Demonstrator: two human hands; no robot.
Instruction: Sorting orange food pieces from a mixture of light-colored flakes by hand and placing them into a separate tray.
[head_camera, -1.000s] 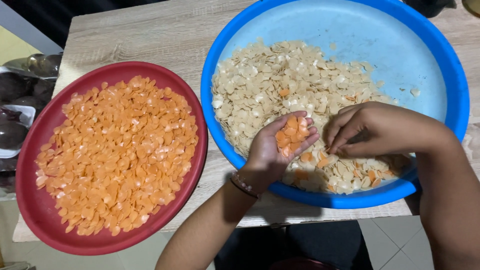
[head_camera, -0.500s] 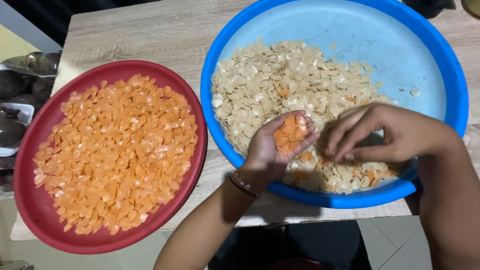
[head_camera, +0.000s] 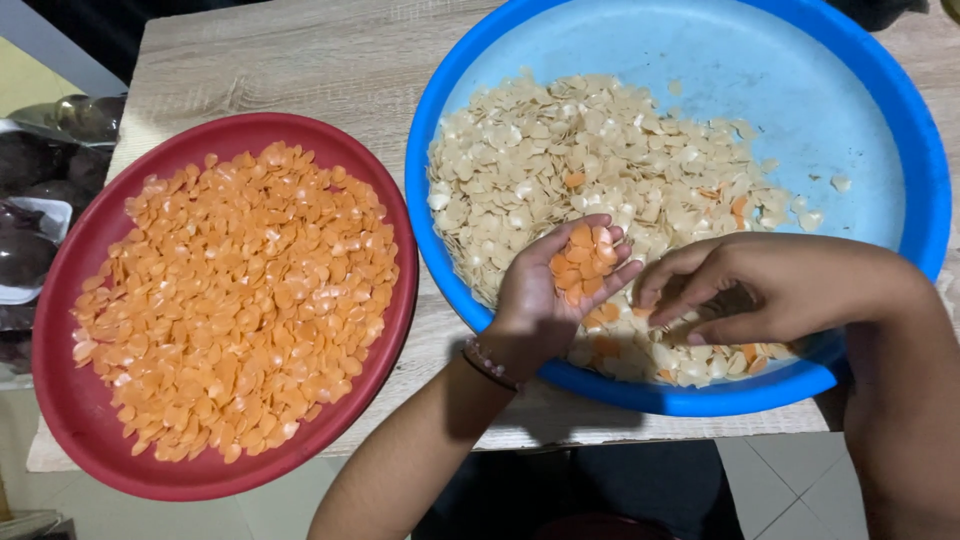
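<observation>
My left hand (head_camera: 545, 300) is cupped palm up over the near part of the blue basin (head_camera: 900, 120), holding a small heap of orange chips (head_camera: 582, 260). My right hand (head_camera: 770, 285) hovers palm down just to its right, fingertips pinched low among the pale chips (head_camera: 580, 160) that fill the basin; a few orange ones lie mixed in. Whether the fingertips hold a chip is hidden. A round red tray (head_camera: 60, 400) on the left carries a wide layer of sorted orange chips (head_camera: 240, 300).
Both containers sit on a light wooden table (head_camera: 300, 70); the tray hangs over its near edge. Dark round objects and a clear plastic package (head_camera: 40, 200) lie off the table's left side. Tiled floor (head_camera: 790, 490) shows below.
My right hand has slid a little toward the left hand and dipped its fingers lower into the chips. The left hand keeps its orange heap, nearly still.
</observation>
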